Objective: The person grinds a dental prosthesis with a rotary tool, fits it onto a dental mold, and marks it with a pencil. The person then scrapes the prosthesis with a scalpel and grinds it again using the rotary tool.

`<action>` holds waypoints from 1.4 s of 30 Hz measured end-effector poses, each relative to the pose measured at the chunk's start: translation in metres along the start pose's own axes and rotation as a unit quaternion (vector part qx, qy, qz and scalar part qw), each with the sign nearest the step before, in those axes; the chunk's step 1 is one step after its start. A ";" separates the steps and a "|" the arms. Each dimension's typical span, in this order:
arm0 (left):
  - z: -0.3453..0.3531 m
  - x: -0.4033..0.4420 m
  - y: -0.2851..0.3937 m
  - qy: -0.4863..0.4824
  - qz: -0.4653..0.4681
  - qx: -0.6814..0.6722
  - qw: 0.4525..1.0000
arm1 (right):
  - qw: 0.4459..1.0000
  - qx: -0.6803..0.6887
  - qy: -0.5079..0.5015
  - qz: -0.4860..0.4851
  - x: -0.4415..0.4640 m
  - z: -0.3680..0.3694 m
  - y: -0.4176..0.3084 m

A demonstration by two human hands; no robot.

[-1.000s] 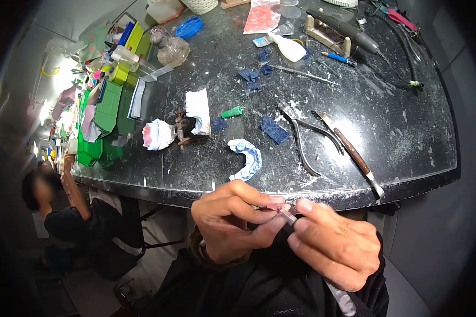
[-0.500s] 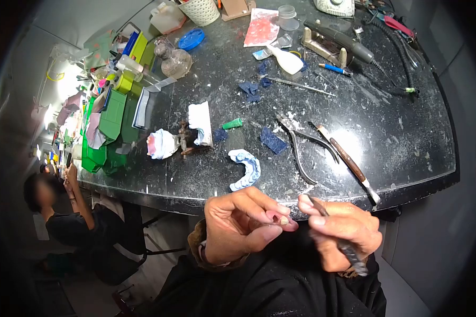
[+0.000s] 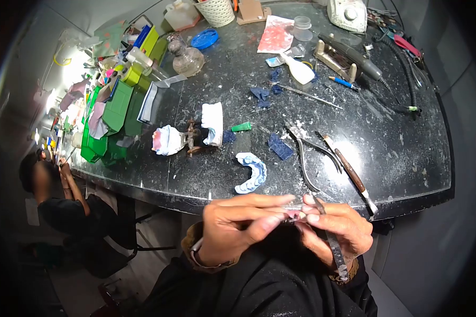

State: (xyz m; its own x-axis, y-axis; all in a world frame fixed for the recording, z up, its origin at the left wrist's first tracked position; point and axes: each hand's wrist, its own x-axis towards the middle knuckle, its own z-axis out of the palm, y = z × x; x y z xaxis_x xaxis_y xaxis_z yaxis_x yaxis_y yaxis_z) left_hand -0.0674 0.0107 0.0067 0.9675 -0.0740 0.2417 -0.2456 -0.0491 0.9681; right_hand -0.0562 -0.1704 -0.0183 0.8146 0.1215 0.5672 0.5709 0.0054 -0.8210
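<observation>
My left grip [image 3: 238,228] pinches the pink piece [image 3: 293,215] just off the near edge of the bench [image 3: 206,171], presumably to steady it. The cast [image 3: 258,173] lies just beyond, within easy reach. My right grip [image 3: 349,228] clasps the tool [image 3: 335,251] slantwise, apparently leaving fingertips free beside the piece.

Below the worktop's front edge [image 3: 143,195], the person wears black clothing [image 3: 248,290] with brown cuffs [image 3: 192,235] and perhaps a pale left-wrist bangle [image 3: 196,248].

We can read no text, label, brand or number anywhere around our left hand [image 3: 228,228] or right hand [image 3: 350,229].
</observation>
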 end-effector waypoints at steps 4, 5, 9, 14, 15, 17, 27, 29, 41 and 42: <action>-0.024 -0.006 -0.008 0.102 0.030 0.157 0.982 | 0.999 0.008 0.032 0.032 0.000 0.000 0.003; -0.021 -0.001 -0.004 0.122 0.010 0.214 0.969 | 0.999 0.007 0.029 0.029 0.000 0.000 0.006; -0.031 0.013 -0.009 0.019 -0.013 0.397 0.917 | 0.996 0.029 0.039 0.077 -0.003 0.006 0.009; -0.035 0.022 -0.025 -0.039 -0.039 0.430 0.901 | 0.996 0.012 0.013 0.090 0.001 0.008 0.009; -0.033 0.024 -0.024 -0.040 -0.025 0.428 0.903 | 0.996 0.011 0.009 0.091 0.002 0.009 0.010; -0.026 0.022 -0.025 -0.009 -0.059 0.326 0.943 | 0.994 0.003 -0.009 0.107 0.003 0.012 0.010; 0.007 -0.009 -0.036 -0.040 -0.043 0.021 0.998 | 0.999 -0.011 -0.029 0.036 0.008 0.022 0.013; 0.005 -0.004 -0.031 -0.076 0.019 0.160 0.984 | 0.999 -0.020 -0.012 0.042 0.007 0.021 0.008; 0.011 -0.013 -0.029 -0.041 0.024 -0.018 0.999 | 0.999 -0.045 0.008 -0.003 -0.007 0.026 0.001; 0.011 -0.014 -0.028 -0.037 0.009 -0.065 0.997 | 0.999 -0.036 0.005 0.000 -0.007 0.027 0.000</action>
State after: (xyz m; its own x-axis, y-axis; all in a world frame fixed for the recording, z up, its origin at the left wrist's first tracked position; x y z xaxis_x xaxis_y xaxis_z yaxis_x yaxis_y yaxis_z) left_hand -0.0743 0.0017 -0.0248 0.9549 -0.1468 0.2580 -0.2482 0.0820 0.9652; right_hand -0.0648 -0.1449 -0.0236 0.8152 0.1111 0.5684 0.5767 -0.0655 -0.8143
